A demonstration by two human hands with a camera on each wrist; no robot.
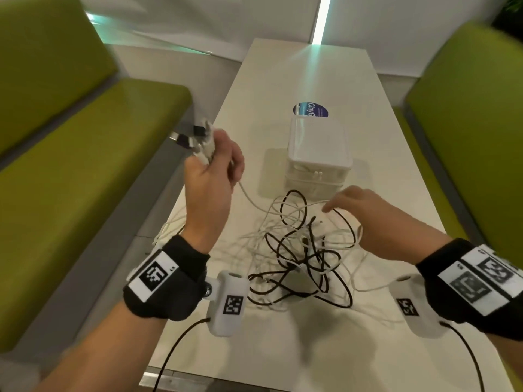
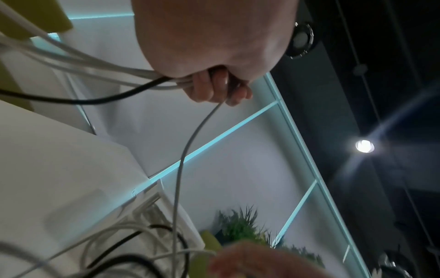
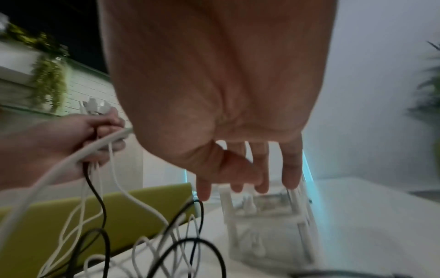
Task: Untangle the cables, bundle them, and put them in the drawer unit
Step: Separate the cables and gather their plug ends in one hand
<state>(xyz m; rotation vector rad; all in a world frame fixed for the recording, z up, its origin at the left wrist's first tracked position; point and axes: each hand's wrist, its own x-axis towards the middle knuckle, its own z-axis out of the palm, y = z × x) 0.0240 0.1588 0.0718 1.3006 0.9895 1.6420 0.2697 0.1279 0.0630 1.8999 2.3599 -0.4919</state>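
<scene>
A tangle of white and black cables [image 1: 300,250] lies on the white table [image 1: 382,176] in front of me. My left hand [image 1: 210,162] is raised over the table's left edge and grips several cable ends, with their plugs [image 1: 195,137] sticking out above the fist. In the left wrist view my curled fingers [image 2: 214,88] hold the strands and one white cable [image 2: 183,159] hangs down to the pile. My right hand [image 1: 351,202] hovers over the far side of the tangle with fingers [image 3: 262,169] spread and straight, holding nothing. The clear plastic drawer unit [image 1: 318,154] stands just beyond it.
Green upholstered benches [image 1: 85,171] [image 1: 467,123] flank the table on both sides. A round blue sticker [image 1: 310,110] lies on the table behind the drawer unit. White wall panels with a lit strip [image 1: 322,18] close the far end.
</scene>
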